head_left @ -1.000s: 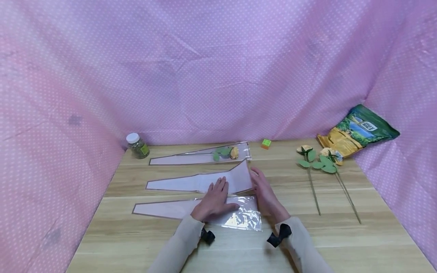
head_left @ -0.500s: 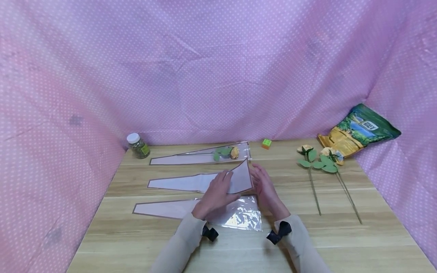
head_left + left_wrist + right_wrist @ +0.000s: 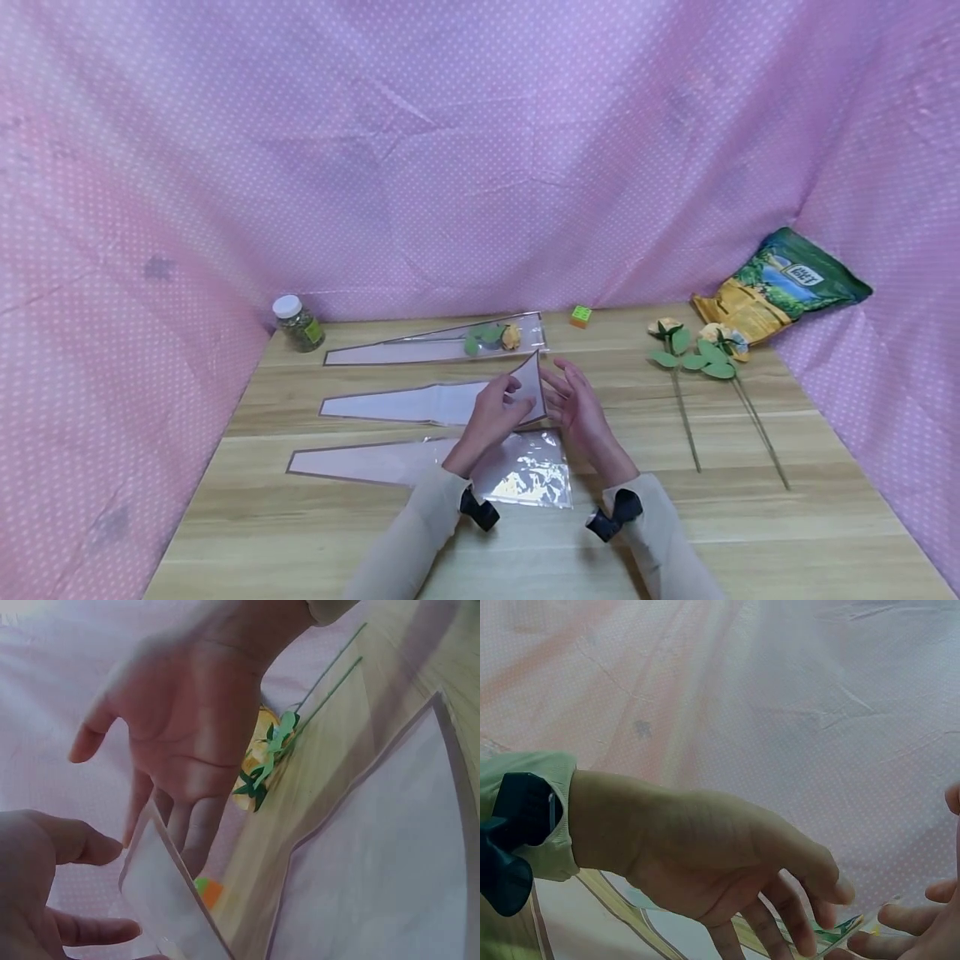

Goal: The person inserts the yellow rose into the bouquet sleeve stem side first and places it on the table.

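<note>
A white tapered flower sleeve with a brown border lies in the middle of the table, its wide right end bent upward. My left hand hovers at that raised end, thumb and fingers apart and loosely bent. In the left wrist view, the left hand is beside the raised corner, with no pinch visible. My right hand stands behind the raised edge, palm toward it and fingers extended; whether they touch it is unclear. A second sleeve with a shiny clear end lies nearer, partly under the left forearm.
At the back, a third sleeve holds a yellow rose. Two loose artificial roses lie at right, near a green and yellow bag. A white-lidded jar and a small green-orange cube stand at the back.
My left hand has lifted off the middle sleeve and moved right toward its raised end, fingers bending. The right hand has turned its palm more toward the sleeve.
</note>
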Demonstrator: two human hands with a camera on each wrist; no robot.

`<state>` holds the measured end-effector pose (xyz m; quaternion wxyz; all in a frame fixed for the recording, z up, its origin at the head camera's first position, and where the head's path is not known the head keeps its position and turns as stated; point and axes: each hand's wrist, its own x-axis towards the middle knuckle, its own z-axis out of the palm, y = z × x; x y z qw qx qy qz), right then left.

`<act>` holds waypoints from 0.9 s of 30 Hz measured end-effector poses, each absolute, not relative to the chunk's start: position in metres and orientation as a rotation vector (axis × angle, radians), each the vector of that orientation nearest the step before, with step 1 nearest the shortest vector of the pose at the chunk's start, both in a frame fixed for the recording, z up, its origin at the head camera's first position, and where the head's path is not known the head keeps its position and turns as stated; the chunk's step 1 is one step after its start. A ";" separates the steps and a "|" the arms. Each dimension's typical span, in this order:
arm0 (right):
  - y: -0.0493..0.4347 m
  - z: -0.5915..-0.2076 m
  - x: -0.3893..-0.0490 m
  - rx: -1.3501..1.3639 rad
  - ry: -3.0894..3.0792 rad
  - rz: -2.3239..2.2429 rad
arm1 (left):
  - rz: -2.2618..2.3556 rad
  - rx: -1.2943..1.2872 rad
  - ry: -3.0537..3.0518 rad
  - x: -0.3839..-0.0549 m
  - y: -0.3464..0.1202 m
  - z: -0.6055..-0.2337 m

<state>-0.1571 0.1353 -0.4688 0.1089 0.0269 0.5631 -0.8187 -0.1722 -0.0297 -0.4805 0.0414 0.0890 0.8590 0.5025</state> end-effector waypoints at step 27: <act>0.123 -0.480 -0.155 -0.004 1.888 -2.236 | 1.548 0.118 2.597 -0.180 -0.040 -0.481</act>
